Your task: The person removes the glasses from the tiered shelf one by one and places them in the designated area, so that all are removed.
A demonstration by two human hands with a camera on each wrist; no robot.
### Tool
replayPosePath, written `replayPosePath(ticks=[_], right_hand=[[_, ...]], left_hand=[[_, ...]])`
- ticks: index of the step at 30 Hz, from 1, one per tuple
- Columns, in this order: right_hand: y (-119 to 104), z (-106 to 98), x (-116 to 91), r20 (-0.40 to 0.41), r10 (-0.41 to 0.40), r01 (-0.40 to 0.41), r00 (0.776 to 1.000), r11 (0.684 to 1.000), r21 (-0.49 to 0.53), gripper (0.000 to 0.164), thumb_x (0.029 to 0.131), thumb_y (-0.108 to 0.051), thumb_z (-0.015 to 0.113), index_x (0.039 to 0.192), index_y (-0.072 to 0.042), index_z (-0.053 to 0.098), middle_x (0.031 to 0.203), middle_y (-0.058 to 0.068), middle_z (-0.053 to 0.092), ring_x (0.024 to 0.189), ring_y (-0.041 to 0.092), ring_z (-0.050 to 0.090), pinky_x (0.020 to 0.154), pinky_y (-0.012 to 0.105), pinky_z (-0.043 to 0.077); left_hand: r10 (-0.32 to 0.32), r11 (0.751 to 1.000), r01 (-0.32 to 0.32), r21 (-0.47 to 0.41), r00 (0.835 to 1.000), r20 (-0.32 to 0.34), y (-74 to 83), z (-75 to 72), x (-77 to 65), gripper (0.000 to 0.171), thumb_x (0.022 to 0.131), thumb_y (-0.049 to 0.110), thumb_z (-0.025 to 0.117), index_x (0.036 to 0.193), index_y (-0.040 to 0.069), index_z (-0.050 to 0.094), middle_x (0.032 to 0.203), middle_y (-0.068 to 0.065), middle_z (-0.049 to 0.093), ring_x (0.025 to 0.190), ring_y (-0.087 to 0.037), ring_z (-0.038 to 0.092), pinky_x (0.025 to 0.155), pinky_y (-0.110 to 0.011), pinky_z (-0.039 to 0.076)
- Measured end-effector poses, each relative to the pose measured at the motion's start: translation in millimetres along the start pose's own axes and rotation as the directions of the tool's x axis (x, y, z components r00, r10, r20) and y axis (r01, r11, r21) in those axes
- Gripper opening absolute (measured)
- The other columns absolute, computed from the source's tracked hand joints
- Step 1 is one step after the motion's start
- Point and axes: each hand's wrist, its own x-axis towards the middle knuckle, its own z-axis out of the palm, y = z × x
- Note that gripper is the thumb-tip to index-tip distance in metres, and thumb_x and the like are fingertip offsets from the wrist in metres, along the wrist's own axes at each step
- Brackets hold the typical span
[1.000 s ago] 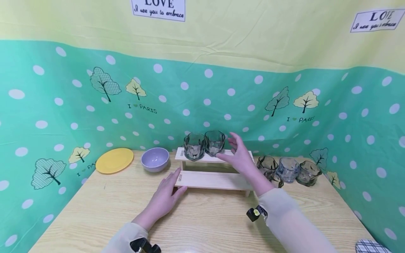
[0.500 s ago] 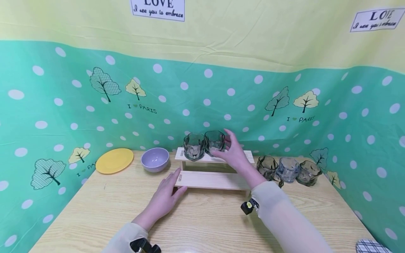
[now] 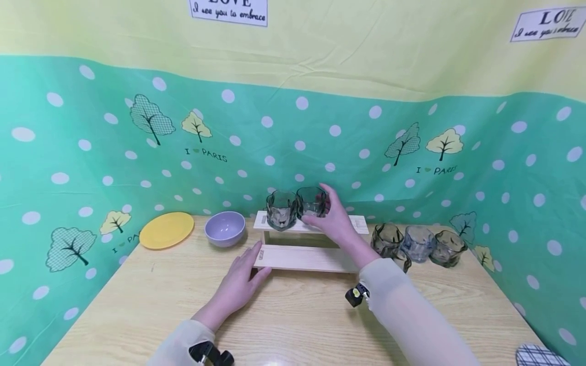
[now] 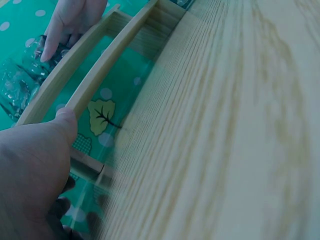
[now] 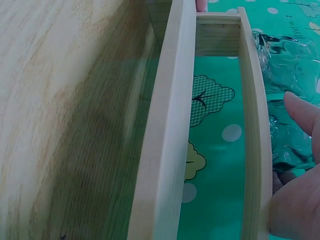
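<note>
A two-tier wooden rack (image 3: 302,257) stands on the table. On its upper tier, two smoky drinking glasses, a left one (image 3: 281,211) and a right one (image 3: 310,203), sit side by side. My right hand (image 3: 336,218) holds the right glass from its right side, thumb in front and fingers behind, partly hidden. The left wrist view shows that right hand (image 4: 75,22) beside the glasses. My left hand (image 3: 235,282) grips the rack's left end. In the left wrist view its thumb (image 4: 65,120) lies on the front edge, its other fingers partly hidden.
Right of the rack, several more glasses stand close together, among them a bluish one (image 3: 418,244) and a brownish one (image 3: 447,248). A purple bowl (image 3: 225,230) and a yellow plate (image 3: 167,231) are to the left. Patterned cloth (image 3: 229,178) hangs behind the table.
My right hand has moved left, from beside the right glass to holding it. The left hand stays at the rack's left end. The glasses show no clear shift.
</note>
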Motion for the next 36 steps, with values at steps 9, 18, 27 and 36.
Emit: replayPosePath(ticks=[9, 18, 27, 36], right_hand=[[0.5, 2.6, 1.2, -0.01, -0.021, 0.02, 1.0, 0.999, -0.039, 0.106, 0.094, -0.026, 0.093, 0.175, -0.033, 0.024, 0.164, 0.007, 0.049, 0.158, 0.034, 0.04, 0.121, 0.054, 0.047], [2.1, 3.6, 1.0, -0.022, -0.017, 0.015, 1.0, 0.997, -0.077, 0.104, 0.095, -0.031, 0.092, 0.174, -0.035, 0.026, 0.16, 0.004, 0.052, 0.138, 0.034, 0.058, 0.107, 0.055, 0.056], [2.1, 3.8, -1.1, -0.043, -0.014, 0.009, 0.999, 0.996, -0.093, 0.102, 0.093, -0.033, 0.093, 0.173, -0.035, 0.029, 0.169, 0.009, 0.043, 0.146, 0.038, 0.052, 0.111, 0.058, 0.053], [0.1, 3.0, -3.6, -0.044, 0.0, -0.001, 0.999, 0.999, -0.032, 0.103, 0.092, -0.027, 0.095, 0.172, -0.033, 0.031, 0.158, 0.006, 0.052, 0.143, 0.035, 0.053, 0.112, 0.055, 0.053]], left_hand=[[0.001, 1.0, -0.001, 0.005, 1.0, 0.006, 1.7, -1.8, 1.8, 0.081, 0.112, 0.039, 0.067, 0.175, 0.005, 0.028, 0.175, -0.022, 0.036, 0.161, -0.05, 0.031, 0.133, -0.066, 0.018], [-0.003, 1.0, 0.002, 0.007, 1.0, 0.013, 2.1, -2.6, 2.2, 0.081, 0.112, 0.038, 0.067, 0.175, 0.005, 0.028, 0.176, -0.022, 0.035, 0.161, -0.049, 0.031, 0.133, -0.065, 0.018], [0.001, 1.0, -0.002, 0.006, 1.0, 0.009, 2.6, -2.0, 0.8, 0.081, 0.112, 0.039, 0.067, 0.175, 0.005, 0.028, 0.175, -0.022, 0.036, 0.161, -0.05, 0.031, 0.133, -0.066, 0.018], [0.008, 1.0, -0.008, 0.004, 1.0, 0.002, 2.2, -1.6, 0.3, 0.081, 0.112, 0.038, 0.068, 0.175, 0.005, 0.028, 0.175, -0.022, 0.036, 0.16, -0.05, 0.032, 0.132, -0.067, 0.018]])
